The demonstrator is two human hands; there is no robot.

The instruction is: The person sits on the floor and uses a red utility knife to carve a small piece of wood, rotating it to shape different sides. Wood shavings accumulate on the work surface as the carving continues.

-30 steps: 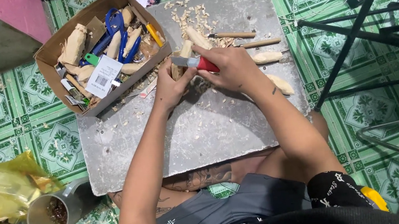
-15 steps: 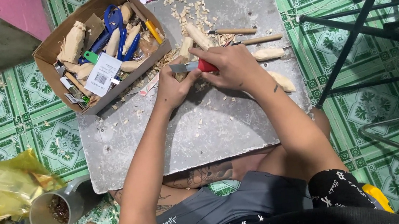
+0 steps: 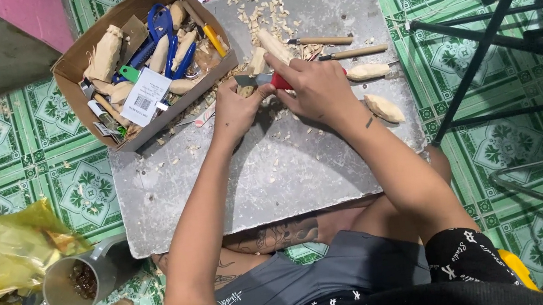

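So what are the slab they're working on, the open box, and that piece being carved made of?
The slab looks like grey stone or concrete: matte and mottled. The box is plain brown cardboard with folded flaps. The piece in the left hand seems to be pale raw wood, judging by the shavings nearby.

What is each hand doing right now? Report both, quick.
Left hand: closed around a small piece of wood.
Right hand: closed on a red-handled knife, blade against the wood.
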